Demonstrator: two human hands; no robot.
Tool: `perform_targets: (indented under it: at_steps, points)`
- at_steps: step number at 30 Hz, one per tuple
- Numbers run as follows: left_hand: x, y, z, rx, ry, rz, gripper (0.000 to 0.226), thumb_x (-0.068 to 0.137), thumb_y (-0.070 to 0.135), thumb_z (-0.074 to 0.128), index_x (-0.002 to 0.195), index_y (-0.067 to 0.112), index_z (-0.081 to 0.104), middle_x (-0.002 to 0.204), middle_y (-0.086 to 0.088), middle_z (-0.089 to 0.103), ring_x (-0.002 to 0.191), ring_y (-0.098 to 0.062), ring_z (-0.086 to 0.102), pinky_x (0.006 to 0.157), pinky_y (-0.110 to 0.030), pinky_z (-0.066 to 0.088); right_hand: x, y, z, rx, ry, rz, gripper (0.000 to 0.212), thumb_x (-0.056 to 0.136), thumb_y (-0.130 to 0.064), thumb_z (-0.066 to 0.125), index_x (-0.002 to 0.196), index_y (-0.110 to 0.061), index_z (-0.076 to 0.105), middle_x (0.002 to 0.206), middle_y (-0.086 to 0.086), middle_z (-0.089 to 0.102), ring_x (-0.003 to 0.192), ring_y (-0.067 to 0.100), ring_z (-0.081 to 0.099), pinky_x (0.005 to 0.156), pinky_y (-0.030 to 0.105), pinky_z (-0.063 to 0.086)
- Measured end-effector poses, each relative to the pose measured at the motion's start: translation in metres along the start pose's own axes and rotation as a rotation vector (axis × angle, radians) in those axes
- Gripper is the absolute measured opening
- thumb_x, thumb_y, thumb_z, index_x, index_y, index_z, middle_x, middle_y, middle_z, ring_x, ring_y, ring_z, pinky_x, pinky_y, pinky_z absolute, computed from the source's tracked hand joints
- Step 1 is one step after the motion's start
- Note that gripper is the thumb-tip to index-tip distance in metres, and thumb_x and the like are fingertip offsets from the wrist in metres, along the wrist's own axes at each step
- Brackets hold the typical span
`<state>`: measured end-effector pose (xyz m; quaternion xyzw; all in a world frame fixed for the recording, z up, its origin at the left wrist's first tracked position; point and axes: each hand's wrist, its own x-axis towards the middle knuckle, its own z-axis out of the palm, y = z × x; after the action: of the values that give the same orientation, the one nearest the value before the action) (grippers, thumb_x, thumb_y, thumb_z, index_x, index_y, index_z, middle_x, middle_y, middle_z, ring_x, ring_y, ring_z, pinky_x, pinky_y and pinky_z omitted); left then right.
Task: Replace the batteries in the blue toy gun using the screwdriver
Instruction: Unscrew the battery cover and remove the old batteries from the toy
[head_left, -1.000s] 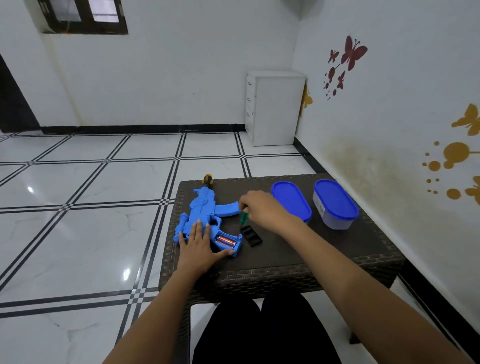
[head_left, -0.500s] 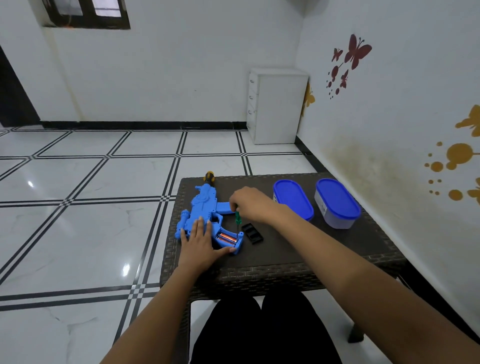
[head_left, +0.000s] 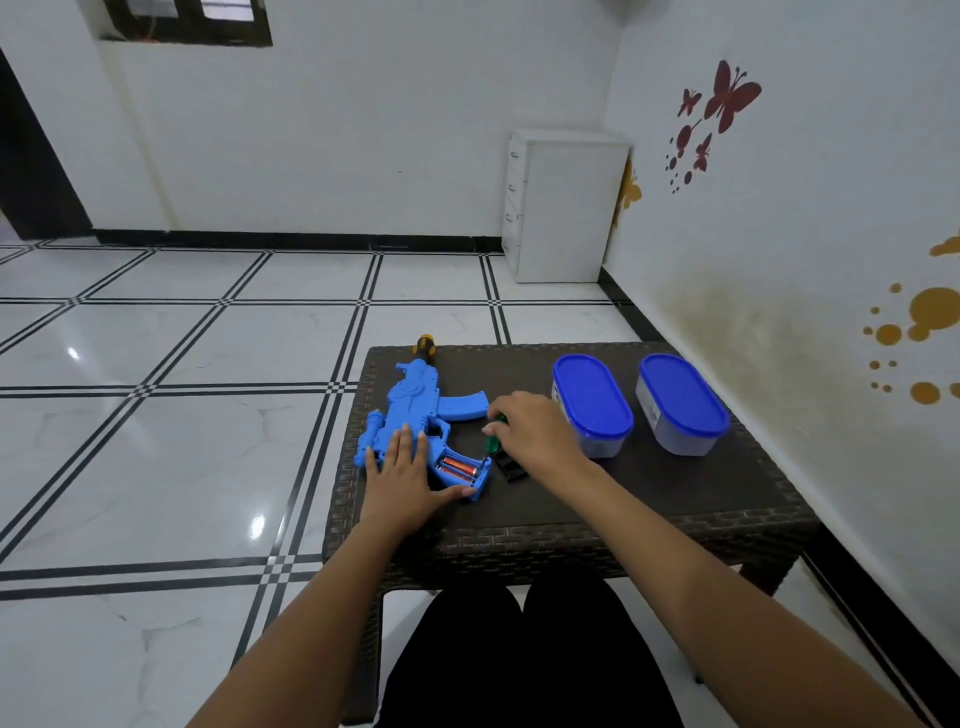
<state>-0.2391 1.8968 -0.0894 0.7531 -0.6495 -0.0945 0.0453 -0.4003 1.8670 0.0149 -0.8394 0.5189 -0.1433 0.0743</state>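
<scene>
Head view: gun (head_left: 415, 410) lies flat on the table (head_left: 675, 499), its grip compartment open with batteries (head_left: 458, 466) showing. Left hand (head_left: 402, 478) presses flat on the gun, fingers straight. Right hand (head_left: 535, 431) grips the green screwdriver (head_left: 491, 442), tip at the compartment. Black cover (head_left: 510, 465) lies just beside; two tubs (head_left: 592, 402) stand to the right.

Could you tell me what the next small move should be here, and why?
Probably lever one battery up with the screwdriver. The compartment in the toy gun lies open, its black cover beside it, the right hand grips the screwdriver tip-down at the edge, and the left hand presses the gun flat.
</scene>
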Motion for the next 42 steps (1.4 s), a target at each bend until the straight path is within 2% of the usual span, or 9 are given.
perform_targets:
  at_steps: [8,11,15,22,27,31,34,37,42]
  points:
    - [0.002,0.0,0.001,-0.019,-0.021,-0.007,0.108,0.072,0.083,0.035,0.151,0.02,-0.005,0.158,-0.007,-0.012,0.146,-0.02,-0.01,0.117,-0.052,-0.005,-0.014,0.026,0.016,0.206,0.116,0.171,0.021,0.089,-0.023,0.062,0.102,-0.008,0.068,0.104,0.006,0.068,0.094,0.017,0.06,0.079,0.026,0.043]
    - [0.002,-0.001,-0.001,-0.009,-0.026,-0.004,0.108,0.072,0.083,0.034,0.151,0.019,-0.004,0.158,-0.007,-0.012,0.146,-0.02,-0.01,0.117,-0.052,-0.005,-0.013,0.037,0.021,0.449,0.248,0.274,0.015,0.088,-0.018,0.063,0.096,-0.008,0.069,0.096,0.004,0.068,0.084,0.014,0.059,0.078,0.026,0.049]
    - [0.001,0.0,-0.001,-0.012,-0.032,-0.004,0.107,0.073,0.082,0.034,0.151,0.018,-0.004,0.158,-0.008,-0.012,0.146,-0.021,-0.011,0.116,-0.05,-0.006,0.001,0.039,0.018,0.9,0.332,0.45,0.017,0.096,-0.009,0.044,0.095,-0.01,0.061,0.103,0.003,0.058,0.079,0.013,0.057,0.067,0.024,0.053]
    - [0.003,-0.002,0.001,-0.017,-0.019,0.004,0.109,0.072,0.083,0.033,0.151,0.017,-0.004,0.158,-0.008,-0.011,0.146,-0.021,-0.011,0.117,-0.049,-0.004,0.064,0.023,0.018,1.41,0.229,0.736,0.022,0.095,-0.002,0.03,0.095,-0.005,0.052,0.089,0.009,0.044,0.071,0.02,0.05,0.053,0.031,0.054]
    - [0.005,-0.003,0.004,-0.033,0.002,0.007,0.112,0.071,0.084,0.033,0.151,0.014,-0.004,0.158,-0.008,-0.01,0.146,-0.02,-0.01,0.118,-0.048,-0.002,0.096,0.003,0.041,1.039,-0.152,0.721,0.027,0.095,-0.006,0.033,0.072,-0.006,0.048,0.075,0.007,0.04,0.056,0.018,0.036,0.039,0.024,0.035]
    - [0.006,-0.004,0.007,-0.043,0.021,0.008,0.113,0.071,0.083,0.034,0.151,0.013,-0.004,0.158,-0.008,-0.01,0.146,-0.02,-0.01,0.118,-0.047,-0.001,0.102,-0.013,0.068,0.486,-0.439,0.497,0.012,0.095,-0.008,0.041,0.086,-0.002,0.046,0.07,0.011,0.043,0.054,0.019,0.04,0.047,0.026,0.033]
    - [0.006,-0.003,0.008,-0.045,0.037,0.008,0.113,0.071,0.084,0.034,0.151,0.012,-0.003,0.158,-0.009,-0.009,0.146,-0.02,-0.009,0.118,-0.046,0.001,0.107,-0.021,0.075,0.21,-0.463,0.339,0.026,0.096,-0.012,0.042,0.071,-0.005,0.043,0.074,0.011,0.051,0.058,0.023,0.049,0.049,0.026,0.037]
    - [0.006,-0.003,0.009,-0.047,0.04,0.007,0.114,0.07,0.084,0.034,0.151,0.013,-0.002,0.159,-0.008,-0.008,0.146,-0.019,-0.009,0.117,-0.045,0.001,0.11,-0.021,0.075,0.263,-0.451,0.356,0.03,0.095,-0.013,0.044,0.067,-0.006,0.042,0.066,0.009,0.047,0.052,0.021,0.048,0.047,0.027,0.04]
    - [0.006,-0.003,0.009,-0.044,0.034,0.008,0.114,0.07,0.084,0.034,0.151,0.013,-0.003,0.159,-0.008,-0.008,0.146,-0.019,-0.008,0.117,-0.045,0.001,0.109,-0.032,0.069,0.272,-0.444,0.326,0.019,0.092,-0.022,0.055,0.091,-0.005,0.048,0.078,0.009,0.053,0.063,0.021,0.052,0.055,0.028,0.043]
